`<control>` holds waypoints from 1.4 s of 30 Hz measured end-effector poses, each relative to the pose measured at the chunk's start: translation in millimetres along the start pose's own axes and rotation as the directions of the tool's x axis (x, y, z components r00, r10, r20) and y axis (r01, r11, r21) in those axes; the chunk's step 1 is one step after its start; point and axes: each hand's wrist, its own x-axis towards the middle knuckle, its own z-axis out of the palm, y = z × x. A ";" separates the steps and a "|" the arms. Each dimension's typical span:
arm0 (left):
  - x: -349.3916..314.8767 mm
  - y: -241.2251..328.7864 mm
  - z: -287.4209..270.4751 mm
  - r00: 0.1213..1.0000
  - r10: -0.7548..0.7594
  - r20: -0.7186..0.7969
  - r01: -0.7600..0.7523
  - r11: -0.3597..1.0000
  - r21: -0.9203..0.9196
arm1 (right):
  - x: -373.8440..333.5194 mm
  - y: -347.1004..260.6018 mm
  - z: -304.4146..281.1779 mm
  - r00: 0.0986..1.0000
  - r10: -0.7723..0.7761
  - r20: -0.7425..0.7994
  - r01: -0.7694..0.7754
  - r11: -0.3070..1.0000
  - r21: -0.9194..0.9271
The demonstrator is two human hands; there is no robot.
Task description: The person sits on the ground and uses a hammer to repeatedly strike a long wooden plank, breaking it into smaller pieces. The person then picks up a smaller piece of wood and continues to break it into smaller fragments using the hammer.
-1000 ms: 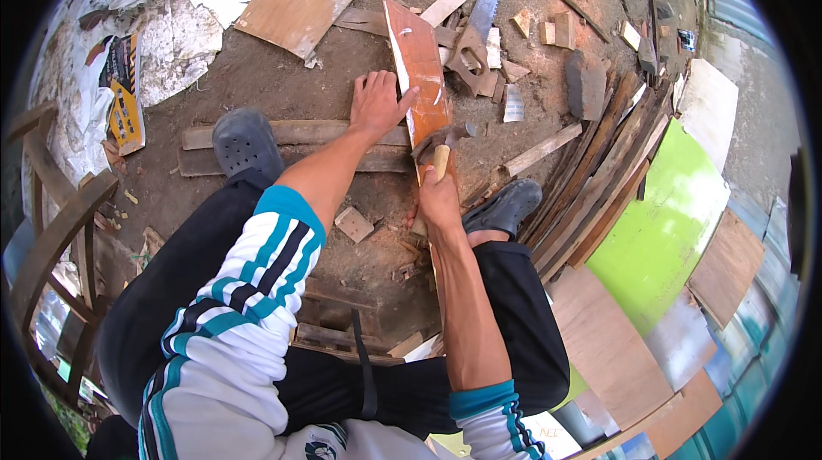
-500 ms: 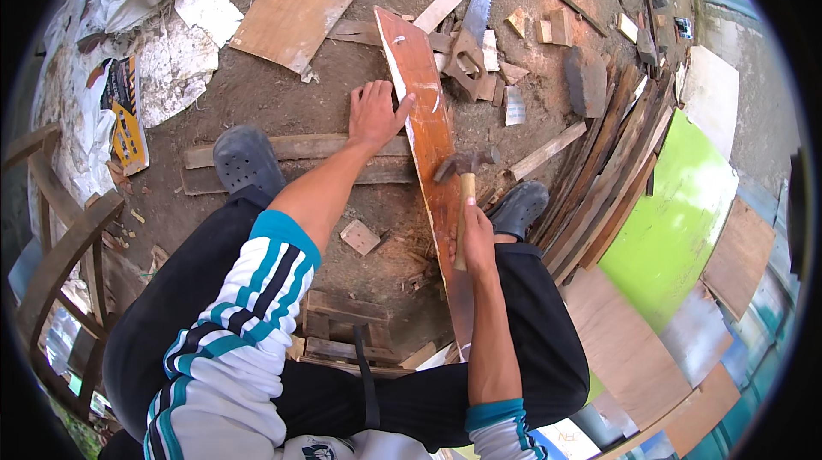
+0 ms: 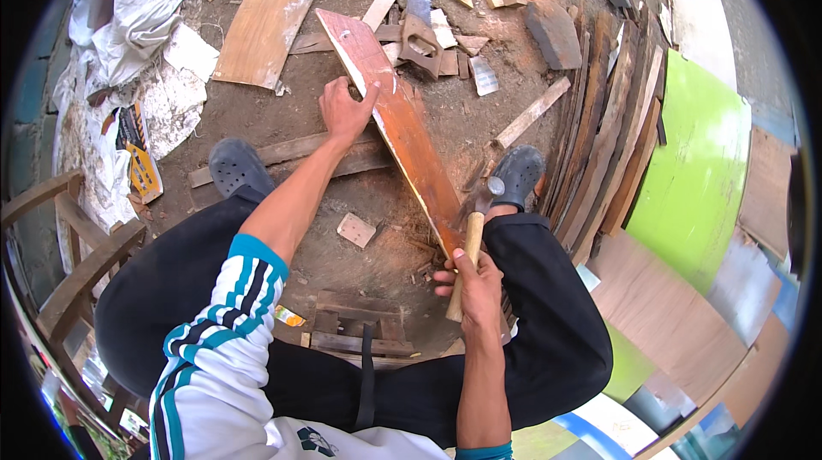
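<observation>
A long reddish-brown wooden board [image 3: 411, 148] with a pale, chipped left edge slants between my feet. My left hand [image 3: 347, 109] is closed on its left edge near the far end, thumb on top. In my right hand [image 3: 481, 289] is a claw hammer [image 3: 467, 263], held by its light wooden handle with the metal head up beside the board's near end. Some right-hand fingers reach under that near end; whether they also grip the board is hidden. Beyond the board lies a handsaw [image 3: 419, 41] with a wooden handle.
A plywood piece [image 3: 264, 32] and offcuts lie on the dirt ahead. Stacked wooden strips [image 3: 599, 135] and a lime-green panel [image 3: 689, 169] are at right. At left stand a curved wooden chair frame [image 3: 86, 267] and white sacking [image 3: 128, 15]. My dark clogs [image 3: 235, 167] flank the board.
The board has swung, its far end shifting left and its near end now at my right hand. My left hand moved left with it. The hammer came lower and nearer to me.
</observation>
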 end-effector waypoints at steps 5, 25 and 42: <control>-21.4 82.9 -39.7 0.982 -0.034 -0.187 -0.004 0.981 -0.196 | -31.7 -17.2 -25.8 0.990 -0.128 -0.056 0.115 0.976 -0.186; -121.2 198.7 -192.8 0.871 0.129 -0.474 -0.210 0.970 -0.121 | -49.3 -0.3 -15.6 0.718 -0.644 0.263 0.675 0.551 -0.491; -111.0 121.0 -236.4 0.956 -0.176 0.234 0.249 0.068 -0.966 | -92.6 17.5 -36.8 0.722 -0.580 0.378 0.692 0.591 -0.414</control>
